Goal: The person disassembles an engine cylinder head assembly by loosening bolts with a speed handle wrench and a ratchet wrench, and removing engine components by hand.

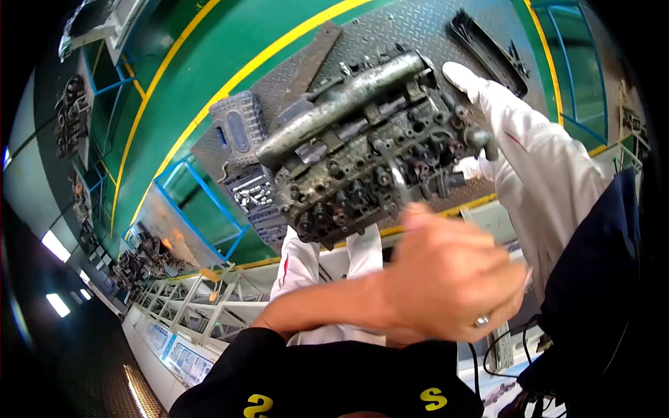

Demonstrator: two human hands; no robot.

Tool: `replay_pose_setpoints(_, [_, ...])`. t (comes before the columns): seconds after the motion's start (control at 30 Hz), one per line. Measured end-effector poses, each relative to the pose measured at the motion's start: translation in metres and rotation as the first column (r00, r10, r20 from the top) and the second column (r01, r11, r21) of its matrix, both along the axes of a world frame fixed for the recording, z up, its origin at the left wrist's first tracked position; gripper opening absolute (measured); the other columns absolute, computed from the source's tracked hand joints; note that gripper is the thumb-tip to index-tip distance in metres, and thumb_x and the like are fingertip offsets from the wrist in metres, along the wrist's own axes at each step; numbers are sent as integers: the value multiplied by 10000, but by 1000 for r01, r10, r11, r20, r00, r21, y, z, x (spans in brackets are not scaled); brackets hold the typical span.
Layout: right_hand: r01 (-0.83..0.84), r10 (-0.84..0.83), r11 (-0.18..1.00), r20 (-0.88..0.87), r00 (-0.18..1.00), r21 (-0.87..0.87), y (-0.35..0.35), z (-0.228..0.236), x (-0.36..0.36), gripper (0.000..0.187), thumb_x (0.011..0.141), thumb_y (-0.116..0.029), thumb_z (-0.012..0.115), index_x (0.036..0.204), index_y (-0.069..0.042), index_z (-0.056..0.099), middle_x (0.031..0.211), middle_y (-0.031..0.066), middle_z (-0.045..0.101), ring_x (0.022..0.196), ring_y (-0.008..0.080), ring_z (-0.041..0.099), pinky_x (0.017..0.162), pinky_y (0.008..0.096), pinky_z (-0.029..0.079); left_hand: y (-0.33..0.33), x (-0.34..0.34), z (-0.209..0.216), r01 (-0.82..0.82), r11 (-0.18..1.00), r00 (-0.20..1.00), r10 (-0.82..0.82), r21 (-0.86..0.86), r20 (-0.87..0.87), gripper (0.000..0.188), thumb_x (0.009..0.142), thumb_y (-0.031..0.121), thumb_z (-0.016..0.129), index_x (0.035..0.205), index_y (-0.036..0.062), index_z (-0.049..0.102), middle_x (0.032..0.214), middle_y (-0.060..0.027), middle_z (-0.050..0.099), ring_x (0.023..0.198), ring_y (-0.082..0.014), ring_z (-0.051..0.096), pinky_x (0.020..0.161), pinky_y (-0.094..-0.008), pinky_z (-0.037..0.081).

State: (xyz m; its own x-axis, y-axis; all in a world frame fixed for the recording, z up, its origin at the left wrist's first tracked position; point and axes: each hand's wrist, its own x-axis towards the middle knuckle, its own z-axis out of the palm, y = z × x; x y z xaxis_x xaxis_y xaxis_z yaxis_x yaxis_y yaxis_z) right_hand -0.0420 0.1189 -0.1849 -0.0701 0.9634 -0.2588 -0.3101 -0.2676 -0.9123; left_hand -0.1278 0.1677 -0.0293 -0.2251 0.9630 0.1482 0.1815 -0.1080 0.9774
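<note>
My left hand [449, 275] reaches across my front from the lower left, its fingers curled in a fist and somewhat blurred; a ring is on one finger. At the fist's upper edge a shiny metal wrench handle [397, 174] rises out of it, its far end against the engine cylinder head [355, 184]. The cylinder head is greasy, with valve parts along its near side and a long silver manifold tube [341, 104] along its far side. My right hand does not show.
A grey-blue tool case [240, 122] and a tray of sockets [252, 191] lie left of the cylinder head on patterned metal plate [397, 31]. A black trough [488, 52] lies at the far right. Another person's white trouser leg [543, 146] stands close on the right.
</note>
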Motion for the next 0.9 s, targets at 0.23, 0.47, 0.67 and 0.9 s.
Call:
replay_pose_setpoints(0.23, [-84, 86, 996, 155, 984, -14, 57, 23, -35, 327, 843, -25, 669, 640, -98, 424, 555, 34, 377, 454, 174, 361, 457, 325, 309, 17, 15, 4, -124, 987, 992, 123, 102, 18, 199, 712, 144, 725, 669, 68, 545, 594, -8, 459, 536, -189, 517, 499, -339, 403])
replay_pose_setpoints(0.47, [-113, 19, 988, 629, 777, 110, 68, -15, -34, 319, 1011, -158, 529, 699, -123, 470, 591, -18, 388, 544, 124, 389, 508, 290, 332, -4, 66, -4, -125, 984, 992, 124, 128, 18, 125, 665, 124, 702, 713, 35, 628, 572, 8, 437, 528, -147, 488, 470, -300, 376])
replay_pose_setpoints(0.67, [-258, 237, 960, 169, 957, 112, 3, 8, 30, 336, 1017, -167, 527, 693, -123, 450, 596, -14, 400, 543, 121, 389, 506, 297, 337, 5, 22, -4, -98, 993, 991, 102, 59, -83, 139, 651, 78, 740, 705, 40, 617, 572, -2, 478, 516, -142, 508, 477, -305, 370])
replay_pose_setpoints(0.9, [-304, 160, 939, 578, 800, 161, 43, 18, -42, 354, 1025, -162, 513, 685, -118, 429, 597, -13, 396, 540, 119, 381, 508, 300, 333, -10, 73, -2, -115, 991, 988, 121, 66, -93, 238, 733, 146, 720, 623, 86, 518, 579, -14, 417, 583, -179, 512, 538, -329, 407])
